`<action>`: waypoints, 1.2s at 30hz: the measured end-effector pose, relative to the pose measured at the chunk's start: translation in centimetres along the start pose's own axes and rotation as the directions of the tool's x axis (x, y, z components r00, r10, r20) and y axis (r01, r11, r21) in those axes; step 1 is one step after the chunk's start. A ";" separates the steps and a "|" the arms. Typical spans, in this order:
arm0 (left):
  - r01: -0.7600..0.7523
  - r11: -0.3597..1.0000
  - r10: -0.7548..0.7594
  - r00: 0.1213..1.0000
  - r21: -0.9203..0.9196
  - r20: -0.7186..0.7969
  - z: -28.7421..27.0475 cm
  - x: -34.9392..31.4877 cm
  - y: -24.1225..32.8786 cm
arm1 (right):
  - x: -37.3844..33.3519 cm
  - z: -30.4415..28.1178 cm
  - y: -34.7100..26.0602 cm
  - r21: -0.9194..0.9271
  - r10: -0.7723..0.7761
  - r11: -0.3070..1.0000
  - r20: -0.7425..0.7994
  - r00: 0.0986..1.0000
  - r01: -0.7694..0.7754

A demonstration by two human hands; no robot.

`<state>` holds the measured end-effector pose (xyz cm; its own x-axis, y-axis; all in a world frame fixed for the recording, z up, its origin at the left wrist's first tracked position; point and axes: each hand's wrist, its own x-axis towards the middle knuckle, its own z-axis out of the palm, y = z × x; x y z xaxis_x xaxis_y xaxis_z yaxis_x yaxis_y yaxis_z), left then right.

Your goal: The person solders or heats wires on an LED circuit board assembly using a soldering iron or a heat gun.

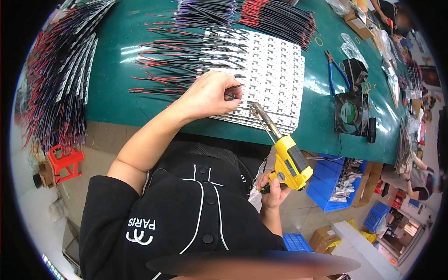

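My left hand [210, 93] rests over the left part of a stack of white circuit boards [275, 70], its fingers pinched on the end of a black wire [230, 96]. In my right hand [272, 193] is a yellow and black soldering gun [290, 163], gripped by its handle. The gun's metal tip and thin feed tube point at the boards, just right of my left fingertips. Whether the tip touches a board is too small to tell. Rows of black wires with red ends [172, 60] lie across the boards' left side and stick out past their edge.
Wire bundles [277, 21] lie at the far edge of the green table [116, 88], and wired strips [70, 74] pile at the left. Blue-handled pliers [337, 72] and a black fan [351, 113] are on the right. Below stand a blue bin [322, 186] and a red stool [65, 161].
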<state>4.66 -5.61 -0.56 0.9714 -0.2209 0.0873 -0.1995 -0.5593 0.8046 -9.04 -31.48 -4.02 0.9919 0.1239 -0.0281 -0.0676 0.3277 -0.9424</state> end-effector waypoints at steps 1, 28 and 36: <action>-0.005 1.000 0.005 1.000 -0.005 0.001 0.0 0.0 0.0 | 0.0 0.0 0.0 0.000 0.000 1.000 0.000 1.000 0.000; -0.181 0.960 0.191 0.981 0.214 -0.027 0.2 -0.3 0.4 | 0.1 1.1 -1.2 -0.080 0.001 0.997 -0.083 0.997 -0.008; -0.152 0.968 0.161 0.986 0.199 -0.032 0.2 -0.5 0.6 | -0.1 1.4 -0.9 -0.081 -0.005 0.997 -0.086 0.996 -0.002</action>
<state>4.02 -6.04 -0.24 0.9301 -0.2822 0.2351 -0.3664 -0.6668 0.6490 -9.24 -30.44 -2.73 0.9978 0.0406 -0.0518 -0.0604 0.2508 -0.9662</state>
